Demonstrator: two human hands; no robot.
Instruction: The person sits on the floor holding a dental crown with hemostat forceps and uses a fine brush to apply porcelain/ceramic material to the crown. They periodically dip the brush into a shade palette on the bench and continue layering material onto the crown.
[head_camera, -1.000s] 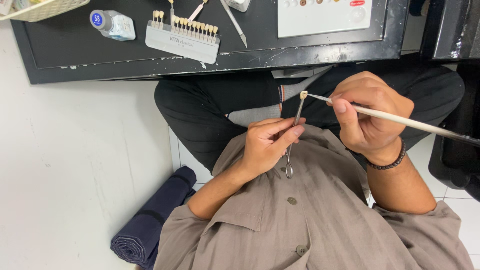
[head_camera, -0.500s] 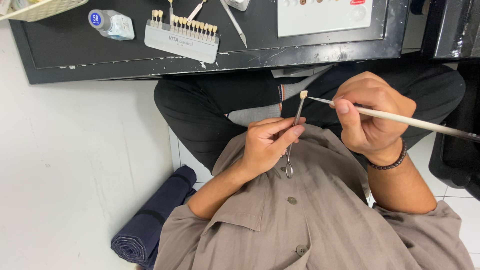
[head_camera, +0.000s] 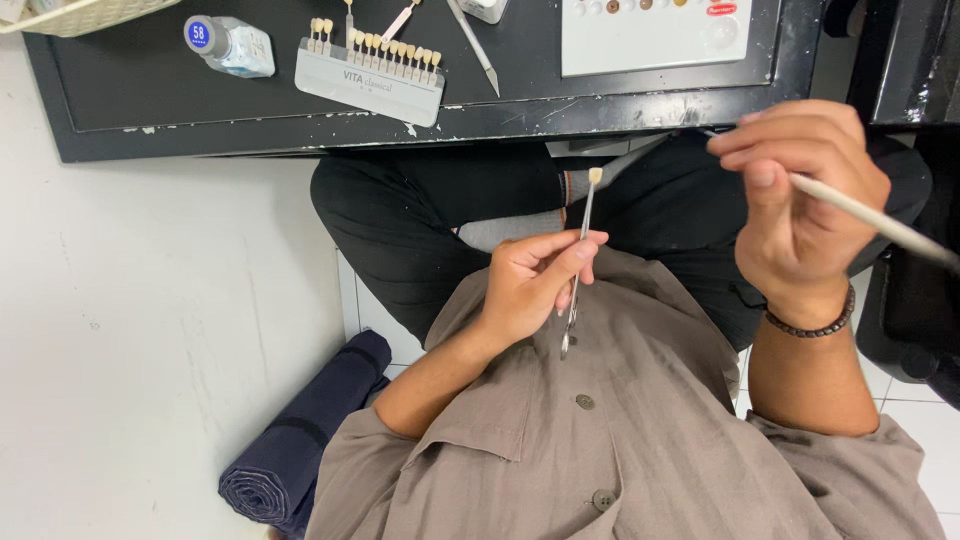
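My left hand (head_camera: 535, 280) pinches thin metal tweezers (head_camera: 578, 262) upright over my lap. A small cream tooth piece (head_camera: 595, 176) sits at their upper tip. My right hand (head_camera: 800, 205) grips a long white-handled brush (head_camera: 880, 222), raised to the right near the desk edge; the handle runs off to the lower right and the brush tip is hidden behind my fingers. The two hands are well apart. A dark bead bracelet (head_camera: 815, 325) circles my right wrist.
The black desk (head_camera: 200, 110) spans the top, carrying a tooth shade guide (head_camera: 370, 70), a small clear bottle (head_camera: 230, 45), a metal tool (head_camera: 472, 45) and a white palette (head_camera: 655, 35). A rolled dark-blue cloth (head_camera: 300, 440) lies on the floor at left.
My right hand has drawn the brush away from the tooth piece, moving up and to the right. My left hand still holds the tweezers at the same spot.
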